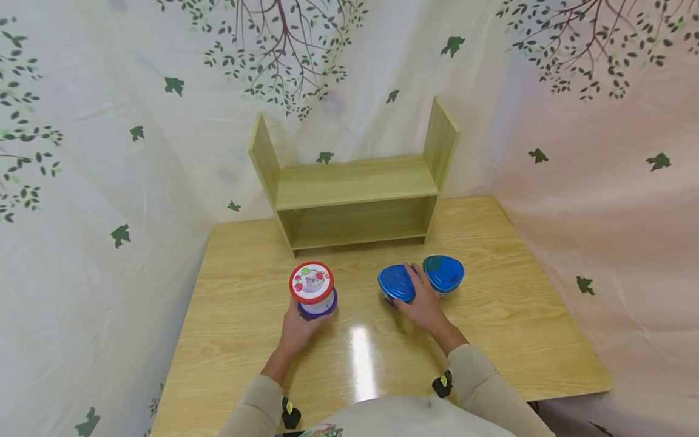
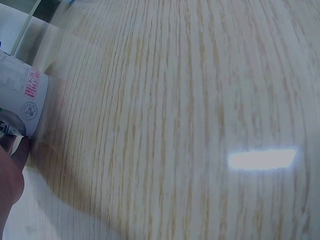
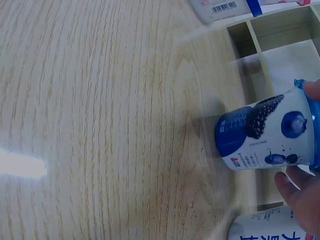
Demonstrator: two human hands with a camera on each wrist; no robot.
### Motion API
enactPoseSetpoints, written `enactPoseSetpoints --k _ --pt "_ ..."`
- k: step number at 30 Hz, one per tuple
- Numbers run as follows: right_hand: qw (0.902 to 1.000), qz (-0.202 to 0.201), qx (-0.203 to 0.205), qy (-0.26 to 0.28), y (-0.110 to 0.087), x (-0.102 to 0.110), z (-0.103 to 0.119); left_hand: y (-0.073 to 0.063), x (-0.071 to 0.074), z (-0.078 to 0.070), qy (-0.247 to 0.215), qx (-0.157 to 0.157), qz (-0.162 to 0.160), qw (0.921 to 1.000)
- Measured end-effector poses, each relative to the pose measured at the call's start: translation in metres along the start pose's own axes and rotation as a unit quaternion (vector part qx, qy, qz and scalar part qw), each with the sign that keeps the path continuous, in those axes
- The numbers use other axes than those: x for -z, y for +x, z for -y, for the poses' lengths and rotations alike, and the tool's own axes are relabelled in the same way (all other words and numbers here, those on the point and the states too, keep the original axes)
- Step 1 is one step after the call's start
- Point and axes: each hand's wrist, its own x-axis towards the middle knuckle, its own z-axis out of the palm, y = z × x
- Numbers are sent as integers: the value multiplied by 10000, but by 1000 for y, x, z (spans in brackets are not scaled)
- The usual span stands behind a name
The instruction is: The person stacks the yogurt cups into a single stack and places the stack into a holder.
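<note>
My left hand [image 1: 299,328] grips the lower of two stacked tubs. That lower tub [image 1: 318,306] has a blue rim. On it sits a tub with a red-edged lid [image 1: 311,282] printed with berries. The left wrist view shows a white tub wall [image 2: 22,95] at its left edge, with fingers at its base. My right hand [image 1: 425,303] holds a blue-lidded yogurt cup [image 1: 394,283], fingers over its lid and side. Blackberry and blueberry pictures cover this cup [image 3: 265,130] in the right wrist view. A second blue-lidded yogurt cup [image 1: 445,272] stands just right of the hand.
Behind the tubs, a two-level wooden shelf [image 1: 355,182] with tall side panels stands at the back of the wooden table [image 1: 235,303]. A leaf-printed curtain [image 1: 164,152] hangs around the table. Bright glare [image 1: 361,361] lies on the tabletop between my arms.
</note>
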Motion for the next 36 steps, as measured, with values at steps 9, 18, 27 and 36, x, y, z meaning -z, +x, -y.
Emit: enactPoseSetpoints --k 9,18,27,36 --pt "10000 -32 -83 3 -1 -2 -1 -1 0 0 24 -56 -42 10000" --pt "10000 -27 -34 18 0 -3 -3 -1 -1 3 -4 -14 -67 10000" --pt "9997 -206 76 145 3 -5 3 0 0 1 64 -54 -69 9999" --pt "9988 -235 195 389 12 0 30 -1 1 -1 19 -76 -41 10000"
